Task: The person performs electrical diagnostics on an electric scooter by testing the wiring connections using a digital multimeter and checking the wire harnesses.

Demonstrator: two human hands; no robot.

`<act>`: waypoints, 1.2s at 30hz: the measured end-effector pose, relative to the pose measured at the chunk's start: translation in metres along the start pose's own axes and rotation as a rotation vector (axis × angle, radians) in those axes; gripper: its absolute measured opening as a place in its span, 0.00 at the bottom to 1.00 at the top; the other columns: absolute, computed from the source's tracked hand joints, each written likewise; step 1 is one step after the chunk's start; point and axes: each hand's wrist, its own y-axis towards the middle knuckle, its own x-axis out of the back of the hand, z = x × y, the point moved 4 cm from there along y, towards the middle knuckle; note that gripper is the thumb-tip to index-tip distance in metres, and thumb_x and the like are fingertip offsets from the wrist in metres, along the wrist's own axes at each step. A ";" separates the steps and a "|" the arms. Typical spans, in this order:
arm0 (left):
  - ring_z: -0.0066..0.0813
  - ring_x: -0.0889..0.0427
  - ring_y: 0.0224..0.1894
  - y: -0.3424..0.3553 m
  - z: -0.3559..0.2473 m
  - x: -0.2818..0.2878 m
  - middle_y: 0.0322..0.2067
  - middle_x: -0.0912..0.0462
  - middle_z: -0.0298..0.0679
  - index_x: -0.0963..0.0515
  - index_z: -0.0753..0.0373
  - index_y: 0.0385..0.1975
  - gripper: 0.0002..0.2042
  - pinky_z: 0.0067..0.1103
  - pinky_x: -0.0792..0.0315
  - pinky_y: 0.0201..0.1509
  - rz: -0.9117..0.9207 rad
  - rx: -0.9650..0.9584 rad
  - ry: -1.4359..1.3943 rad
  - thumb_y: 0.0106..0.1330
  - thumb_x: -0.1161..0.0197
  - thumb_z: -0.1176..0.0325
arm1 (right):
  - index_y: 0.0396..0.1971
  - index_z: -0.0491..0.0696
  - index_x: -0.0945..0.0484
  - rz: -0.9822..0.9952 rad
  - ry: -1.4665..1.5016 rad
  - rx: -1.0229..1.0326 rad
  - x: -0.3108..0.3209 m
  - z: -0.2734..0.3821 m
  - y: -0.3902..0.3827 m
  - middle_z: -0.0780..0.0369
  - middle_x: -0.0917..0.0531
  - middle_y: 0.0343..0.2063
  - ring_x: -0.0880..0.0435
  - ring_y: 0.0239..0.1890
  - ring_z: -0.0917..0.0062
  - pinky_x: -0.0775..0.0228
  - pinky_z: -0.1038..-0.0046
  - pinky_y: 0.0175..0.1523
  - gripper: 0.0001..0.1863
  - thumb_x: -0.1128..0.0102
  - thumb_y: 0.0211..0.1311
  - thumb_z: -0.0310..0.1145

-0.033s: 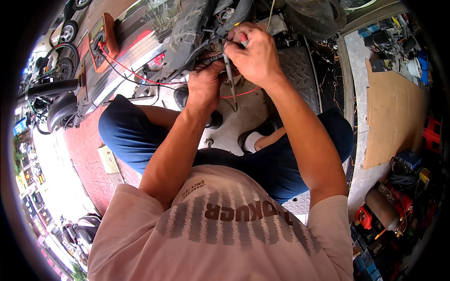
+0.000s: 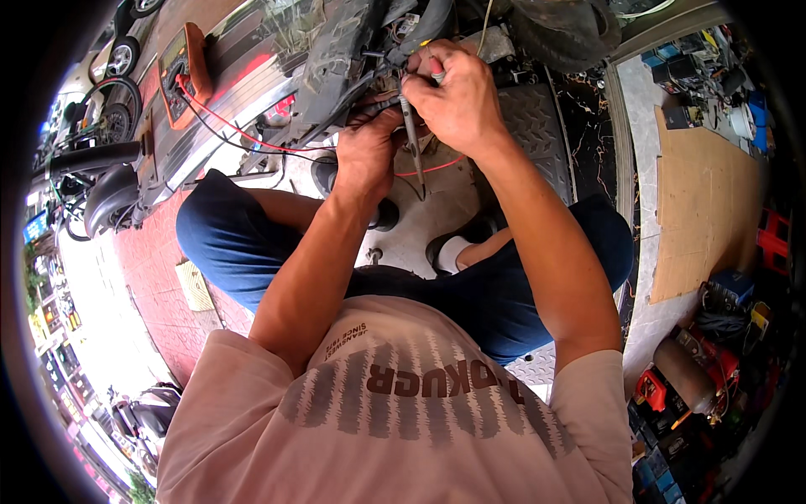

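Both my hands are close together at the wiring of a partly dismantled vehicle, at the top middle. My left hand [image 2: 368,151] is closed around a black cable end or connector [image 2: 382,105], its fingertips partly hidden. Just to its right, my right hand [image 2: 457,97] pinches a red-ended test probe [image 2: 437,70]. A slim grey pen-shaped tool [image 2: 411,139] points down from beneath my right fingers; its upper end is hidden. From the orange-cased multimeter [image 2: 183,76] at the upper left, a red lead [image 2: 222,132] and a black lead [image 2: 217,137] run toward my hands.
A dark tire [image 2: 567,34] lies beyond my right hand. Ribbed metal plate [image 2: 533,126] is beside my right forearm. Brown cardboard [image 2: 709,210] covers floor at the right, near piled parts and a cylindrical tank [image 2: 684,374]. A motorcycle wheel [image 2: 117,197] stands at the left.
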 end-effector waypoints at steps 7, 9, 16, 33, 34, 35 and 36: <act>0.33 0.15 0.46 0.000 0.000 0.001 0.47 0.15 0.41 0.22 0.68 0.51 0.12 0.31 0.19 0.52 -0.003 0.003 -0.004 0.70 0.42 0.75 | 0.22 0.40 0.29 0.007 0.044 -0.048 -0.003 -0.005 0.002 0.51 0.21 0.27 0.20 0.30 0.56 0.27 0.61 0.39 0.13 0.35 0.47 0.33; 0.33 0.15 0.46 0.000 0.000 0.001 0.47 0.15 0.41 0.22 0.68 0.51 0.12 0.31 0.19 0.51 -0.012 0.010 0.000 0.70 0.42 0.75 | 0.22 0.40 0.28 -0.003 0.042 -0.048 -0.003 -0.004 0.001 0.51 0.20 0.27 0.20 0.30 0.56 0.27 0.61 0.39 0.13 0.35 0.47 0.33; 0.33 0.15 0.47 -0.001 -0.001 -0.006 0.47 0.15 0.41 0.22 0.68 0.51 0.12 0.31 0.19 0.52 -0.007 0.015 -0.035 0.70 0.43 0.76 | 0.23 0.39 0.27 -0.037 0.006 -0.003 0.000 -0.005 0.001 0.51 0.20 0.26 0.19 0.30 0.56 0.26 0.62 0.39 0.13 0.35 0.48 0.33; 0.29 0.19 0.45 0.009 0.021 0.024 0.44 0.17 0.38 0.22 0.66 0.50 0.13 0.27 0.21 0.50 -0.138 -0.044 0.214 0.65 0.37 0.78 | 0.35 0.42 0.21 -0.022 0.249 -0.209 -0.019 -0.019 -0.006 0.61 0.26 0.21 0.28 0.25 0.70 0.32 0.67 0.33 0.11 0.34 0.50 0.28; 0.29 0.19 0.45 0.007 0.020 0.021 0.43 0.16 0.37 0.20 0.65 0.48 0.12 0.26 0.22 0.50 -0.153 -0.051 0.143 0.65 0.37 0.78 | 0.36 0.42 0.21 0.000 0.196 -0.223 -0.019 -0.015 -0.007 0.63 0.28 0.22 0.29 0.26 0.72 0.33 0.68 0.33 0.12 0.34 0.50 0.27; 0.28 0.19 0.46 0.006 0.017 0.020 0.44 0.16 0.37 0.20 0.65 0.48 0.12 0.26 0.22 0.51 -0.154 -0.039 0.205 0.65 0.37 0.78 | 0.36 0.42 0.21 -0.015 0.180 -0.222 -0.017 -0.010 -0.008 0.63 0.28 0.22 0.30 0.25 0.73 0.34 0.68 0.33 0.12 0.33 0.50 0.27; 0.28 0.19 0.46 0.005 0.013 0.019 0.44 0.16 0.37 0.19 0.65 0.48 0.12 0.26 0.23 0.52 -0.156 -0.025 0.268 0.65 0.37 0.78 | 0.36 0.42 0.21 -0.031 0.165 -0.223 -0.018 -0.006 -0.008 0.63 0.29 0.21 0.30 0.25 0.74 0.34 0.68 0.32 0.12 0.33 0.50 0.26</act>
